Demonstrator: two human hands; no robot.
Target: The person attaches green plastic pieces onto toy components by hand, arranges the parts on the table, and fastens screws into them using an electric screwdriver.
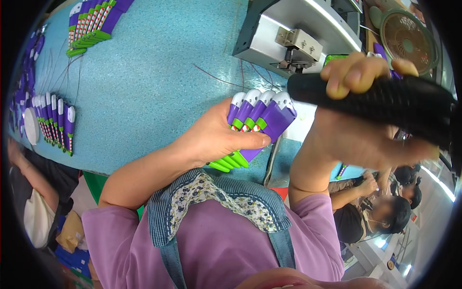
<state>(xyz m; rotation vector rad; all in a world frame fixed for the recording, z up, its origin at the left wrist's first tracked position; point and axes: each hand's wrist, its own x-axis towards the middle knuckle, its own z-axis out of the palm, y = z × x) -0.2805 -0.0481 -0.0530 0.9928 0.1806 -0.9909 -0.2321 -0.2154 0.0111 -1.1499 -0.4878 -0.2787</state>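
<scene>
My left hand (211, 132) is closed round a fanned bunch of purple, white and green plastic pieces (276, 120). The thumb lies across their front. Red-and-white striped strips show on some of them, and their white rounded ends point away from me. Raised close to the camera, my right hand (356, 137) has its fingers wrapped round a long black tool (310, 90) with a textured grip. The tool's rounded tip is just past the white end of the rightmost piece; I cannot tell whether they touch. Its kind is unclear.
A grey metal machine (267, 36) stands beyond my hands, with thin dark wires near it. Similar pieces lie fanned at the far left (94, 26) and in a row at the left (60, 120). A round fan (406, 41) is at upper right. Other people sit on both sides.
</scene>
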